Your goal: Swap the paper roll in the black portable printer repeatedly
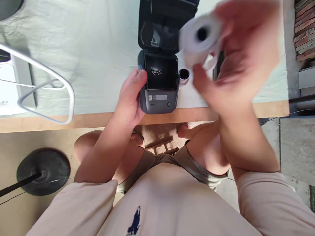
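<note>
The left hand (130,95) is clamped on the side of the open label printer (159,82) at frame centre while the blurred right hand (233,55) pinches a white paper roll (200,36) upper right, which could slip and unspool if that loose fingertip hold shifts

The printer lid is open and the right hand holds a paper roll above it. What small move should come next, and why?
Probably lower the paper roll into the printer. Its lid stands open, the bay looks empty, the left hand grips its side, and the right hand holds the roll just above and to the right.
</note>
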The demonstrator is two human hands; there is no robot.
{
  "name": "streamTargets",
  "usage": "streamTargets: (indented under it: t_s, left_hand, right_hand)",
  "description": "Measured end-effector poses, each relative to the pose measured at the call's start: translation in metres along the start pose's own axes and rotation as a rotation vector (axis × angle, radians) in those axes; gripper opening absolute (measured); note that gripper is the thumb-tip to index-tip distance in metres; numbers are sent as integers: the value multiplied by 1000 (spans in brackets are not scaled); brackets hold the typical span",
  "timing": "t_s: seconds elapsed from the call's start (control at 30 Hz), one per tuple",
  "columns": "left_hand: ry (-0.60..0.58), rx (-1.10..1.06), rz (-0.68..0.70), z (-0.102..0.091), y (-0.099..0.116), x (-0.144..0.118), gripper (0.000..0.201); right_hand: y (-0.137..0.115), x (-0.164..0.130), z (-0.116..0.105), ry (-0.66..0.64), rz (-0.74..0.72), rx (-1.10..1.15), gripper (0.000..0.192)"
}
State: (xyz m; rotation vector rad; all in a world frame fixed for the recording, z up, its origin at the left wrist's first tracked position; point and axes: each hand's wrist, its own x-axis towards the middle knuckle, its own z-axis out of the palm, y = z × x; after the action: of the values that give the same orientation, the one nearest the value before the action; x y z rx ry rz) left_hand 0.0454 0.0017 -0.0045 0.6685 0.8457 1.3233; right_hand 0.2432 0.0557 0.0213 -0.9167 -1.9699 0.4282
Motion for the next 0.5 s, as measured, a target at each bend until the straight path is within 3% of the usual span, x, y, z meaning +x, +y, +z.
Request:
streamTargets:
  t_s: [0.07, 0.2, 0.33, 0.43, 0.5]
  left_hand:
    - [16, -15, 20, 2, 0, -2, 21]
    - [11, -79, 11, 3, 2, -5, 16]
    - [21, -94, -26, -2, 0, -3, 17]
    - [-19, -120, 4, -8, -4, 3, 13]
    - [-54, -133, 23, -13, -6, 7, 16]
  right_hand:
    - [-16, 0, 7, -93, -135, -147, 52]
    - [-26, 4, 17, -299, -45, -336, 48]
    - [-23, 4, 17, -293, -1, -386, 35]
    - [-24, -1, 17, -256, -74, -447, 20]
    - [-25, -6, 19, -239, -166, -407, 21]
